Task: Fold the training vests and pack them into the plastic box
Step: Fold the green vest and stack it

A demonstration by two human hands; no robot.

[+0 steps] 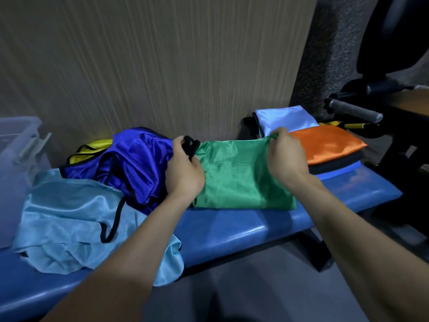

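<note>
A green training vest (239,177) lies partly folded in the middle of the blue bench (232,231). My left hand (184,169) grips its left end, with the black trim bunched in the fingers. My right hand (286,156) pinches its far right corner. Unfolded vests lie to the left: a dark blue one (137,159), a yellow one (97,147) behind it, and a light blue one (69,219) nearest me. Folded vests are stacked at the right: orange (329,142) on top and pale blue (285,118) behind. The clear plastic box (16,154) stands at the far left.
A wood-grain wall panel (162,66) runs behind the bench. Dark exercise equipment with a grey padded handle (355,110) stands at the right, close to the folded stack. Grey floor shows in front of the bench.
</note>
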